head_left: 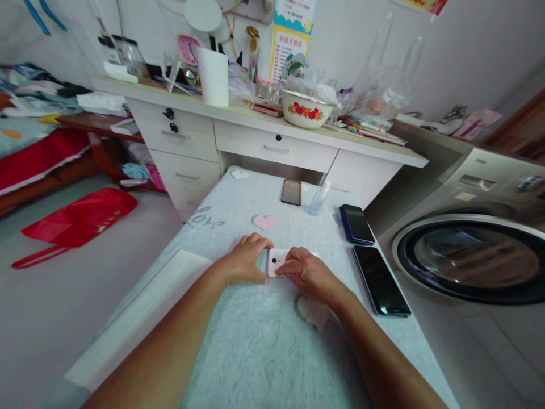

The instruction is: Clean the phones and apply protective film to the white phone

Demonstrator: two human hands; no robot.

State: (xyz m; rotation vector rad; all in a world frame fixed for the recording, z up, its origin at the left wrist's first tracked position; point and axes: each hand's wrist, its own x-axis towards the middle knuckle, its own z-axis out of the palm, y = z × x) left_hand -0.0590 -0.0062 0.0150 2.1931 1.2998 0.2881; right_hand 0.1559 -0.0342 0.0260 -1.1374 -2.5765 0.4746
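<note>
A white phone [273, 262] lies back up on the light blue cloth, its camera end toward the left. My left hand [247, 258] rests at that end, thumb and forefinger spread around its corners. Over the phone's right part is my right hand [309, 272], its fingers bent together and touching the back; whether something small is pinched in them is hidden. Farther back on the cloth are a phone case [292, 192] and a clear spray bottle [319, 199]. At the right lie a dark phone [358, 224] and a larger black device [380, 280].
A white sheet [145, 312] lies along the cloth's left side. Behind stands a desk [170, 133] bearing a flowered bowl [307, 111] and a paper roll [214, 76]. A washing machine [477, 255] is at the right, a red bag [85, 216] on the floor.
</note>
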